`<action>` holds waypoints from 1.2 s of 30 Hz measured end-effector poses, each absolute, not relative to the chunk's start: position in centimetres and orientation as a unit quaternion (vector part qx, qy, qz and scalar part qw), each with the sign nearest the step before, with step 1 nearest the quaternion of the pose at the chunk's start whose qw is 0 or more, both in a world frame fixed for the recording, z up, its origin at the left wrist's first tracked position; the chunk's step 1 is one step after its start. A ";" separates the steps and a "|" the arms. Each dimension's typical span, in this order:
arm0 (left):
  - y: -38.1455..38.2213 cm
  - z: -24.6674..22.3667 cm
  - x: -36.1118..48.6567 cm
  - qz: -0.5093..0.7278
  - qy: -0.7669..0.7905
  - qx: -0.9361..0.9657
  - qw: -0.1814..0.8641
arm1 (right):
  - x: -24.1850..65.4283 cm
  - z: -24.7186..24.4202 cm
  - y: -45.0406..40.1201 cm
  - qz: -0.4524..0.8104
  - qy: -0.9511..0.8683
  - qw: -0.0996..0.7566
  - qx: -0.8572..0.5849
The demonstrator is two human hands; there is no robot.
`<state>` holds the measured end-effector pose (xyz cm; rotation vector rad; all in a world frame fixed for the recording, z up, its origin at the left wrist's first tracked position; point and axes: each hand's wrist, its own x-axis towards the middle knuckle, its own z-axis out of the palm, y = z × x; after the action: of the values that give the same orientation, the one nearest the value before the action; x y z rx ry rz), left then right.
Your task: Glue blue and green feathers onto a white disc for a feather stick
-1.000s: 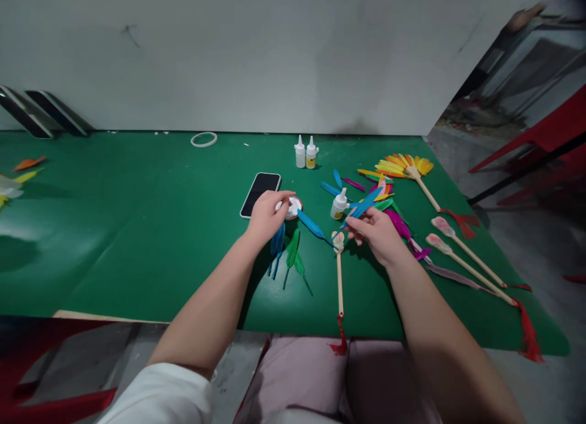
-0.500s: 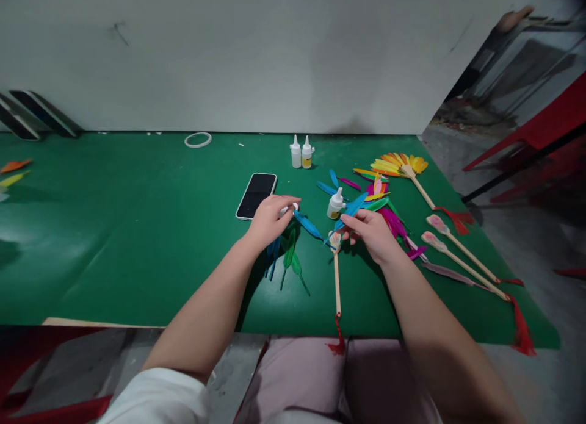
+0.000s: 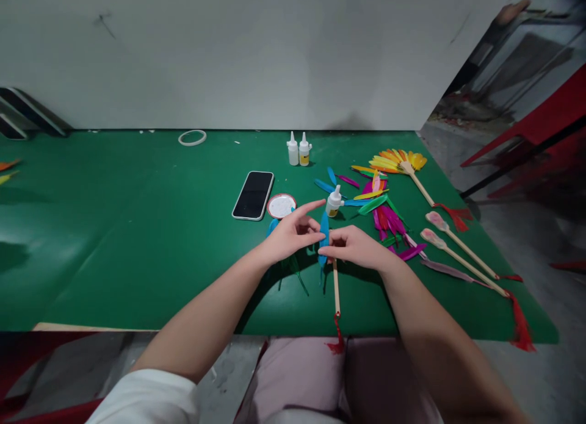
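My left hand [image 3: 293, 235] and my right hand [image 3: 354, 247] meet over the green table [image 3: 137, 229]. Between their fingertips stands a blue feather [image 3: 324, 241], pinched from both sides, right above the head of a wooden stick [image 3: 336, 287] with a red tassel [image 3: 337, 338]. My left forefinger points out toward a small glue bottle [image 3: 334, 202]. Green feathers [image 3: 293, 268] lie partly under my left hand. A round white dish with a red rim [image 3: 281, 205] sits just beyond it.
A black phone [image 3: 253, 194] lies left of the dish. Two glue bottles [image 3: 297, 150] stand farther back, a white ring [image 3: 191, 137] near the wall. Loose coloured feathers [image 3: 382, 213], a finished feather fan [image 3: 403, 165] and two more sticks [image 3: 458, 253] lie at right.
My left hand left the white dish and came right to meet my right hand. The blue feather now stands upright between both hands over the stick's head.
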<state>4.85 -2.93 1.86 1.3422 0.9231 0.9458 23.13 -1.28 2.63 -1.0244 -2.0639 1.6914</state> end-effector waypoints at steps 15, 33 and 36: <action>-1.3 0.7 4.1 0.618 0.482 0.435 0.444 | 22.7 1.1 -0.5 0.606 -0.610 0.223 -0.458; -0.6 -0.6 3.4 0.549 0.555 0.493 0.385 | 24.1 1.0 0.3 0.289 -0.791 0.224 -0.490; -0.7 -0.3 3.5 0.555 0.554 0.486 0.387 | 24.2 1.1 0.4 0.290 -0.791 0.212 -0.495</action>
<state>3.49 -0.73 -0.27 1.2376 1.4099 1.4118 24.15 0.42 1.06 -1.3736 -2.1980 0.8069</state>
